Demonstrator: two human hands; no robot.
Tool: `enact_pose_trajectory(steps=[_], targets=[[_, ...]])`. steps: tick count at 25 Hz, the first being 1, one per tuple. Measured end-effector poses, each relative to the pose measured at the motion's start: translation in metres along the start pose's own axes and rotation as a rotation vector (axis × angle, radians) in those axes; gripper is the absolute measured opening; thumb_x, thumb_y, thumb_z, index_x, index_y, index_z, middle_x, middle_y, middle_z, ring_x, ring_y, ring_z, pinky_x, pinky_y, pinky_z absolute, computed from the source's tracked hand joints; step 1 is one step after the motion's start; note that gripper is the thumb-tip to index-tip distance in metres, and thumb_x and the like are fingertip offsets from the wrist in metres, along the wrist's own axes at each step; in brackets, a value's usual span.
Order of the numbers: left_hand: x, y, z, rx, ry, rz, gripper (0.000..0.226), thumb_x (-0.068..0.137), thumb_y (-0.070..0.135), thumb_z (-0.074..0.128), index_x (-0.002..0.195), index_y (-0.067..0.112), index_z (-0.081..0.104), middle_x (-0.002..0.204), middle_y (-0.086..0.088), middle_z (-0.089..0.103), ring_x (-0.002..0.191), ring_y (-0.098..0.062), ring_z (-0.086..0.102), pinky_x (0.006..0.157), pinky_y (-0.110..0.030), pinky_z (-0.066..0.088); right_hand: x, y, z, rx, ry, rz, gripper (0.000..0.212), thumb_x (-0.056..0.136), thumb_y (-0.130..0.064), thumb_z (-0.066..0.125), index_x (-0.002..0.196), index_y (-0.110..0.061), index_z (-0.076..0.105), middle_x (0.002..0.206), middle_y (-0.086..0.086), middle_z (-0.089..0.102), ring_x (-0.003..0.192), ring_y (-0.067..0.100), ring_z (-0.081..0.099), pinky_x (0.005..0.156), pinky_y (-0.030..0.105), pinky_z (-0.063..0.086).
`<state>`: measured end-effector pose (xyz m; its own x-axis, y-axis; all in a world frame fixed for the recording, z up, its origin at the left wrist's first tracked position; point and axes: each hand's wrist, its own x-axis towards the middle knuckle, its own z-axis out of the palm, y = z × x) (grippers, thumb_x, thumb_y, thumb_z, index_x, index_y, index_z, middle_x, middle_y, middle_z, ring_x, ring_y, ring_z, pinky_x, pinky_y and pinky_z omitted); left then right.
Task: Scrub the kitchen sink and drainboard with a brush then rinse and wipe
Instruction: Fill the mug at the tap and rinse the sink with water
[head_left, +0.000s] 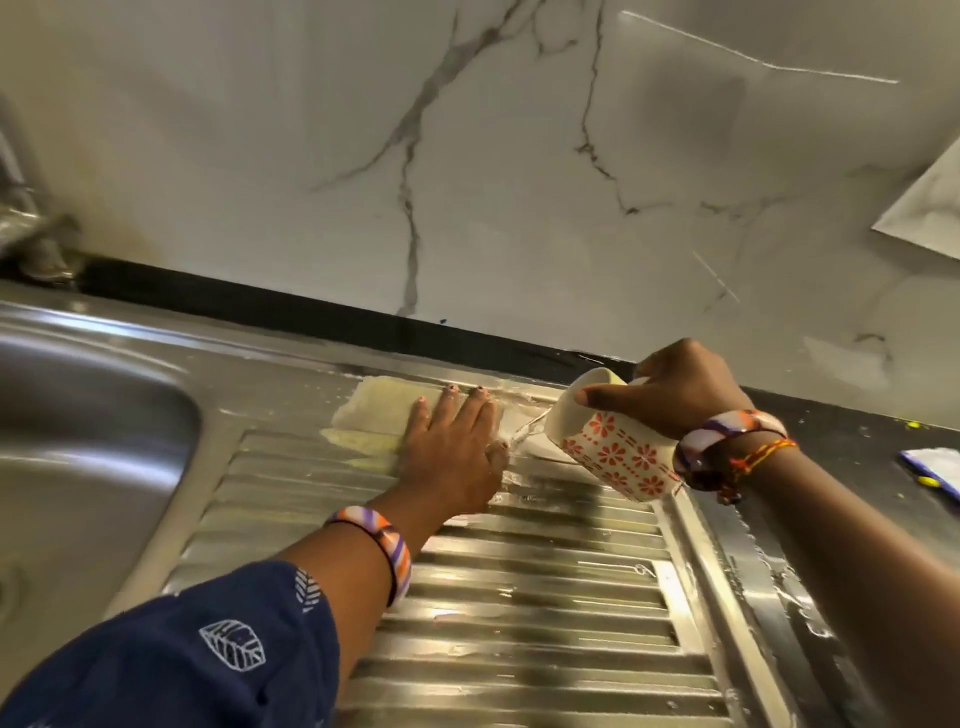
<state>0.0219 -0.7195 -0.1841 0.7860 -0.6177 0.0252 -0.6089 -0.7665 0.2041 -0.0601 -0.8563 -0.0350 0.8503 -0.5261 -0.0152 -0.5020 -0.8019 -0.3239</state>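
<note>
Rinse step: right hand (680, 389) grips a tipped mug (608, 441), pouring; left hand (457, 447), fingers straight, presses a cloth (374, 410) on the drainboard (545, 597). Next, wipe toward the sink (78, 415).

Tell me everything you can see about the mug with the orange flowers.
The mug looks ceramic, cream-white with rows of orange-red flower and dash prints. The right hand grips it from behind, thumb lying along the rim, and holds it tipped mouth-down to the left above the ribbed steel drainboard. A thin stream of water runs from its lip toward the left hand, which presses a pale cloth. Its handle cannot be seen.
</note>
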Motion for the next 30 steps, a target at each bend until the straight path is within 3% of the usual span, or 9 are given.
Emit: enact_pose_trajectory(steps=[5, 9, 12, 15, 18, 23, 27, 30], targets=[[-0.023, -0.059, -0.011, 0.016, 0.001, -0.176, 0.062, 0.098, 0.047, 0.014, 0.15, 0.019, -0.004, 0.158, 0.0, -0.009, 0.145, -0.023, -0.011, 0.115, -0.044, -0.006, 0.002, -0.052, 0.02, 0.009, 0.016, -0.159, 0.038, 0.074, -0.053, 0.068, 0.079, -0.016, 0.059, 0.073, -0.002, 0.058, 0.059, 0.008, 0.052, 0.055, 0.022, 0.044], [-0.044, -0.116, -0.02, 0.001, 0.058, -0.332, 0.062, 0.097, 0.047, 0.016, 0.15, 0.018, 0.0, 0.158, -0.002, -0.005, 0.145, -0.024, -0.008, 0.116, -0.044, -0.003, 0.004, -0.082, 0.031, 0.062, 0.029, -0.239, 0.038, 0.074, -0.053, 0.068, 0.081, -0.016, 0.063, 0.075, -0.002, 0.058, 0.063, 0.011, 0.052, 0.051, 0.019, 0.037], [-0.058, -0.145, -0.03, -0.026, 0.051, -0.472, 0.063, 0.098, 0.044, 0.018, 0.15, 0.011, 0.002, 0.158, -0.008, -0.005, 0.145, -0.026, -0.007, 0.116, -0.042, -0.002, 0.007, -0.084, 0.028, 0.31, 0.024, -0.182, 0.04, 0.074, -0.05, 0.07, 0.058, -0.015, 0.057, 0.054, -0.004, 0.055, 0.051, 0.01, 0.047, 0.049, 0.021, 0.036], [-0.055, -0.138, -0.039, -0.023, 0.053, -0.532, 0.066, 0.099, 0.043, 0.017, 0.148, 0.002, 0.002, 0.157, -0.015, -0.005, 0.145, -0.028, -0.006, 0.117, -0.039, -0.002, 0.0, -0.07, 0.013, 0.639, 0.05, -0.053, 0.043, 0.069, -0.048, 0.073, 0.052, -0.012, 0.057, 0.038, -0.004, 0.048, 0.037, 0.011, 0.04, 0.042, 0.021, 0.034], [-0.042, -0.094, -0.042, -0.044, 0.098, -0.343, 0.066, 0.099, 0.045, 0.014, 0.148, 0.002, 0.002, 0.156, -0.016, -0.005, 0.145, -0.028, -0.007, 0.117, -0.038, -0.003, -0.015, -0.044, -0.015, 0.697, 0.059, 0.018, 0.037, 0.073, -0.043, 0.072, 0.064, -0.009, 0.062, 0.05, 0.005, 0.052, 0.043, 0.013, 0.041, 0.042, 0.02, 0.035], [-0.046, 0.033, -0.007, -0.236, -0.001, 0.072, 0.066, 0.099, 0.047, 0.014, 0.149, 0.008, -0.002, 0.156, -0.01, -0.013, 0.144, -0.022, -0.014, 0.114, -0.033, -0.01, -0.034, 0.024, -0.045, 0.246, 0.122, 0.035, 0.041, 0.075, -0.038, 0.071, 0.066, 0.0, 0.062, 0.06, 0.01, 0.056, 0.054, 0.017, 0.047, 0.048, 0.022, 0.033], [-0.07, 0.117, 0.015, -0.297, -0.069, 0.244, 0.066, 0.098, 0.04, 0.022, 0.148, 0.006, -0.004, 0.156, -0.012, -0.014, 0.144, -0.023, -0.016, 0.113, -0.034, -0.013, -0.049, 0.076, -0.042, -0.07, 0.108, 0.122, 0.038, 0.072, -0.041, 0.073, 0.071, -0.003, 0.067, 0.065, 0.008, 0.063, 0.061, 0.019, 0.058, 0.049, 0.024, 0.039], [-0.085, 0.143, 0.02, -0.256, -0.126, 0.289, 0.065, 0.099, 0.038, 0.022, 0.148, 0.004, -0.004, 0.156, -0.013, -0.014, 0.143, -0.025, -0.017, 0.112, -0.036, -0.016, -0.064, 0.089, -0.036, -0.246, 0.084, 0.109, 0.039, 0.072, -0.042, 0.074, 0.075, -0.004, 0.068, 0.063, 0.006, 0.06, 0.057, 0.013, 0.055, 0.045, 0.022, 0.035]])
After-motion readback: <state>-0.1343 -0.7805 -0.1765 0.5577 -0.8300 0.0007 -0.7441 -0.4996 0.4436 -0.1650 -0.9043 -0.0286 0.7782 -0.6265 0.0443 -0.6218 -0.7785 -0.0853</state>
